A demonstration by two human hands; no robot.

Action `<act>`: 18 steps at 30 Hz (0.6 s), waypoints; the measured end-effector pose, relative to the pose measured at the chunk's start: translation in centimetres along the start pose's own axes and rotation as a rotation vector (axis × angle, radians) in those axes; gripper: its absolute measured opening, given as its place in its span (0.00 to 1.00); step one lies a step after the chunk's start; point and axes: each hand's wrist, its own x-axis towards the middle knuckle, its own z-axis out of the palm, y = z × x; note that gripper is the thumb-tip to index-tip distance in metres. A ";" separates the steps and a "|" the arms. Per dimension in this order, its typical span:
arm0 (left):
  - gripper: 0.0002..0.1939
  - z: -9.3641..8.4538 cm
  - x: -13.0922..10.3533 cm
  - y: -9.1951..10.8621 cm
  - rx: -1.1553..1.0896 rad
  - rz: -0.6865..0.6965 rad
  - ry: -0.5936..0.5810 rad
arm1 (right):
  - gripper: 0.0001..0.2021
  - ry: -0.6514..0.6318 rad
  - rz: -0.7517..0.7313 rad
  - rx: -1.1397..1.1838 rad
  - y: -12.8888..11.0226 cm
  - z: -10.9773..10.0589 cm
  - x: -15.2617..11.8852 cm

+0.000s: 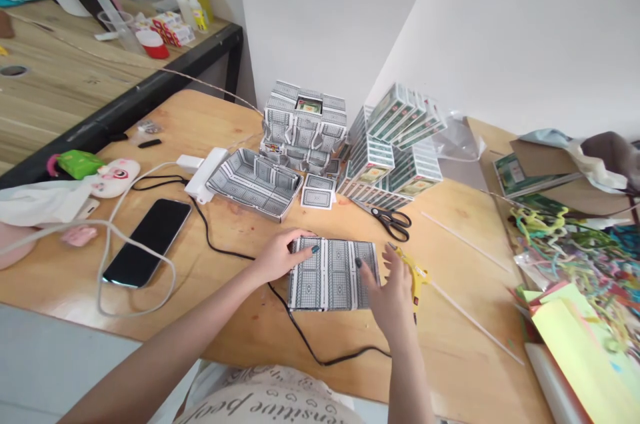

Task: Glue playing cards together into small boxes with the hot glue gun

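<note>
A flat rectangular panel covered in grey-patterned playing cards [340,274] lies on the table in front of me. My left hand [283,256] grips its left edge, thumb on top and fingers over the far corner. Over the panel's right edge is my right hand [390,287], fingers spread; whether they touch the card surface I cannot tell. Just right of that hand rests a yellow hot glue gun [417,274] with a glue stick [475,321] in its rear. Black-handled scissors [393,221] lie beyond the panel.
An open tray made of cards [250,191], a card-covered box structure [305,121] and stacked green card boxes [373,161] stand at the back. To the left are a phone [147,244], a white power strip [207,174] and cables. Colourful pipe cleaners [595,271] and papers [583,344] crowd the right.
</note>
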 end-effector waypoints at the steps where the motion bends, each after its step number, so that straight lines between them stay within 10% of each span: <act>1: 0.14 0.0 0.0 0.0 0.000 -0.004 0.003 | 0.34 -0.031 0.005 0.001 -0.5 0.3 -0.4; 11: 0.13 0.3 -0.1 0.0 0.035 -0.055 0.026 | 0.30 -0.230 0.151 0.002 -1.0 0.9 -0.7; 15: 0.12 0.3 0.1 -0.1 0.026 -0.029 0.037 | 0.25 -0.015 -0.138 -0.076 -3.2 1.5 -0.5; 18: 0.11 0.3 0.2 0.0 -0.007 -0.004 0.040 | 0.22 -0.115 -0.409 0.037 -5.4 2.5 -0.1</act>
